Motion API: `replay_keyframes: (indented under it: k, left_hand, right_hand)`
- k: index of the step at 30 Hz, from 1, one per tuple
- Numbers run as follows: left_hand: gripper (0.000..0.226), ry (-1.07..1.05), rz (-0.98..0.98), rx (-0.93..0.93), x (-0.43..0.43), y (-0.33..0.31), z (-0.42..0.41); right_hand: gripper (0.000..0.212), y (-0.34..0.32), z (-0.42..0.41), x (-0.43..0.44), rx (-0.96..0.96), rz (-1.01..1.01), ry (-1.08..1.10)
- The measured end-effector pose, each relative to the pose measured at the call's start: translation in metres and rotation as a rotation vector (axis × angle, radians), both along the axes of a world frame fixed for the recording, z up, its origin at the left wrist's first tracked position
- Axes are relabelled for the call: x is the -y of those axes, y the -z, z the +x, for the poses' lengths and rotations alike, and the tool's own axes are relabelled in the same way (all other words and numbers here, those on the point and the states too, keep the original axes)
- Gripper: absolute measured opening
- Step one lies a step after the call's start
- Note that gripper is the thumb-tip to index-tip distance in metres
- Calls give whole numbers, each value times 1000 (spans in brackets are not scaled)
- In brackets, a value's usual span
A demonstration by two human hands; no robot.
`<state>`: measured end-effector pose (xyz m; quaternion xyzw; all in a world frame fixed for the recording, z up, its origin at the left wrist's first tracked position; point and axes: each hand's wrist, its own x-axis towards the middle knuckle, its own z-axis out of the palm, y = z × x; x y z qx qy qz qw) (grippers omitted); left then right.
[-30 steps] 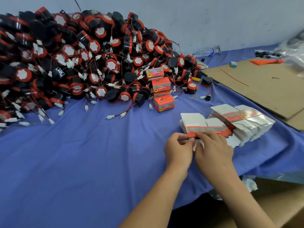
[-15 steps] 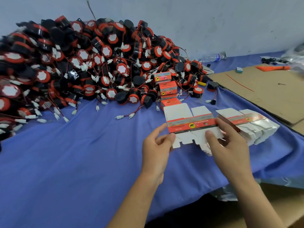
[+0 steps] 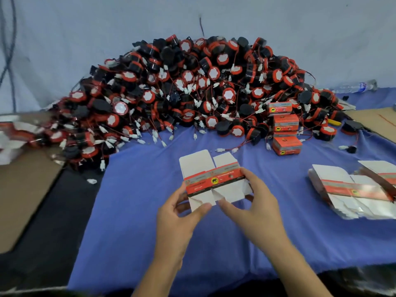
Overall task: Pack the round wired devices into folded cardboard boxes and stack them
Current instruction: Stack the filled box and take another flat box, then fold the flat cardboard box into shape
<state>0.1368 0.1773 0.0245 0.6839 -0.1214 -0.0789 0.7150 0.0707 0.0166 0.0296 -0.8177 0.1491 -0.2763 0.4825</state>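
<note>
Fingers of left hand and right hand pinching flat carton, device heap behind, packed boxes, carton stack right

The blue-covered worktop carries a broad heap of round wired devices beyond the left hand and right hand. Closed boxes sit beyond the right hand, flat cardboard boxes well to its right, and a cardboard sheet far left of the left hand.

A blue cloth covers my bench. At the upper right of the frame a clear plastic bottle lies on its side. A brown cardboard sheet sits at the left edge, and another cardboard piece at the right edge.
</note>
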Motion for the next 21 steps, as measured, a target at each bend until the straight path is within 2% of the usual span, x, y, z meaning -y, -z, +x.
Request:
replay_keyframes:
  k: [3, 7, 11, 13, 17, 21]
  left_hand:
    - [51, -32, -2, -35, -25, 7, 1]
    - [63, -23, -21, -81, -47, 19, 0]
    - [69, 54, 24, -34, -48, 32, -4]
    - [63, 41, 41, 2, -47, 38, -2]
    - [48, -32, 67, 40, -57, 51, -1]
    - [33, -78, -4, -42, -65, 61, 2]
  right_hand:
    - [74, 7, 7, -29, 17, -45, -41]
    - [73, 28, 13, -54, 53, -2, -42]
    - [66, 57, 16, -77, -42, 1, -117]
    - [73, 70, 15, -86, -67, 13, -129]
    - [70, 80, 15, -85, -45, -20, -95]
    - [82, 80, 13, -82, -38, 0, -115]
